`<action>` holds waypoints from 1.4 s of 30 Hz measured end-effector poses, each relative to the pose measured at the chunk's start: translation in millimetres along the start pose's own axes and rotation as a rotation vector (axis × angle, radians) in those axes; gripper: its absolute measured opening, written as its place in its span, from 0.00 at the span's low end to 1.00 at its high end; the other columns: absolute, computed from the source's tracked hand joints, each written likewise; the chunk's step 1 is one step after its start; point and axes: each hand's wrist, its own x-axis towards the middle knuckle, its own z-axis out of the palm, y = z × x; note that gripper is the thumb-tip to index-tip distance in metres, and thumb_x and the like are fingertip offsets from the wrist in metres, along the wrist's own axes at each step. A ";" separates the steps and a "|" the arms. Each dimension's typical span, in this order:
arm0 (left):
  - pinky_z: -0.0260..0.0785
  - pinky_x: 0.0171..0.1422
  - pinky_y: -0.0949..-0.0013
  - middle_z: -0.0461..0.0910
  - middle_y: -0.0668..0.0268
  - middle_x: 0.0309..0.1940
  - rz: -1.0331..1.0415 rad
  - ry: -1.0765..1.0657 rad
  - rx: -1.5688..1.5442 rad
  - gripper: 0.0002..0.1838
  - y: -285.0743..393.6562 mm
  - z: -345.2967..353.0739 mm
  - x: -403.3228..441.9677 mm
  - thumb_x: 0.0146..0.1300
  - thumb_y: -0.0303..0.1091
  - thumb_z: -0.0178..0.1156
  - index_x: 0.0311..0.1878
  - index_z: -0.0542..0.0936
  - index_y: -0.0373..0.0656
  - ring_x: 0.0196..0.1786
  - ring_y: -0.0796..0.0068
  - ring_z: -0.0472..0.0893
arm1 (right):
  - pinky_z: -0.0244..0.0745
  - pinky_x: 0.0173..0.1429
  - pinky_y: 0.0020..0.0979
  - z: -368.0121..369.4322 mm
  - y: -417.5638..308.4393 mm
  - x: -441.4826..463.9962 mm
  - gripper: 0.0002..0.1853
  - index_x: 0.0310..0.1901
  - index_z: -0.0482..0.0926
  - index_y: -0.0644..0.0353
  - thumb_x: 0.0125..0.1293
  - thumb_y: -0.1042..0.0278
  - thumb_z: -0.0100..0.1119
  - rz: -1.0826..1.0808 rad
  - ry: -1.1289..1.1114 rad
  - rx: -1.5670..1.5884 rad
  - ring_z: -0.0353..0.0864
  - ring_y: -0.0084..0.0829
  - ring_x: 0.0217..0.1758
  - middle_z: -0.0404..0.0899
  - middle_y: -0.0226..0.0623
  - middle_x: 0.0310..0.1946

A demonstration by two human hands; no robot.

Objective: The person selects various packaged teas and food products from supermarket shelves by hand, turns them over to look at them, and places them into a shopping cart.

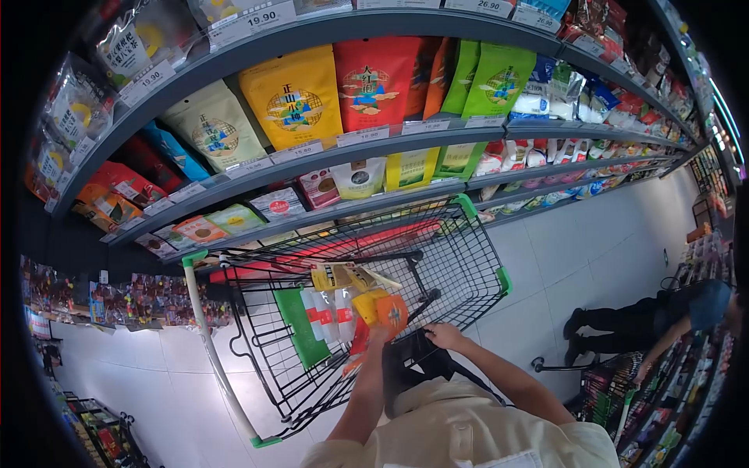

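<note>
My left hand [379, 334] is closed at the lower edge of an orange pouch [392, 312] with a round printed pattern, held over the shopping cart's near side. A yellow pouch [367, 306] is right beside it; whether my fingers hold that too is hidden. My right hand [445, 335] is closed at the near rim of the black wire shopping cart [460, 257], its fingers curled down on the wire. Inside the cart are white packs with red labels [333, 314] and a brown-gold pack [331, 277]. A green panel [302, 327] stands near the handle end.
Curved shelves in front hold a yellow tea pouch [292, 97], a red tea pouch [374, 82] and green pouches [499, 78] above price tags. At right, another person [647, 320] stands beside a second cart [612, 386]. Tiled floor [577, 253] runs along the aisle.
</note>
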 end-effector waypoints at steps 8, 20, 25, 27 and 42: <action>0.66 0.52 0.58 0.77 0.50 0.43 0.282 0.073 0.217 0.18 107.1 -77.5 -59.5 0.57 0.40 0.49 0.45 0.76 0.38 0.49 0.53 0.75 | 0.74 0.40 0.31 -18.5 25.8 14.7 0.15 0.45 0.77 0.56 0.60 0.57 0.54 0.004 0.190 0.302 0.80 0.37 0.35 0.80 0.41 0.34; 0.70 0.36 0.74 0.71 0.59 0.52 1.122 0.162 -0.133 0.25 519.1 -185.0 -128.8 0.59 0.32 0.56 0.59 0.64 0.37 0.34 0.75 0.78 | 0.70 0.47 0.27 -373.4 59.1 100.6 0.14 0.46 0.74 0.64 0.62 0.65 0.53 -0.263 1.066 0.444 0.76 0.26 0.41 0.79 0.38 0.38; 0.73 0.28 0.72 0.71 0.55 0.51 1.123 0.573 -0.102 0.29 613.0 -174.0 -101.0 0.59 0.30 0.53 0.62 0.56 0.37 0.32 0.73 0.80 | 0.69 0.49 0.32 -488.5 37.1 114.0 0.18 0.50 0.71 0.63 0.59 0.67 0.52 -0.363 1.279 0.565 0.77 0.38 0.45 0.76 0.46 0.44; 0.73 0.26 0.72 0.71 0.54 0.49 0.990 0.436 -0.267 0.28 630.6 -172.9 -115.9 0.60 0.29 0.51 0.62 0.55 0.37 0.31 0.70 0.80 | 0.67 0.52 0.31 -510.7 29.4 121.3 0.19 0.52 0.69 0.64 0.60 0.66 0.52 -0.433 1.244 0.717 0.75 0.36 0.48 0.75 0.46 0.47; 0.73 0.22 0.70 0.76 0.53 0.30 0.799 0.594 -0.483 0.13 624.2 -193.1 -96.7 0.61 0.23 0.38 0.49 0.64 0.35 0.22 0.67 0.80 | 0.58 0.55 0.24 -540.7 28.8 157.9 0.17 0.50 0.71 0.66 0.65 0.63 0.46 -0.540 0.755 1.225 0.69 0.26 0.49 0.74 0.36 0.46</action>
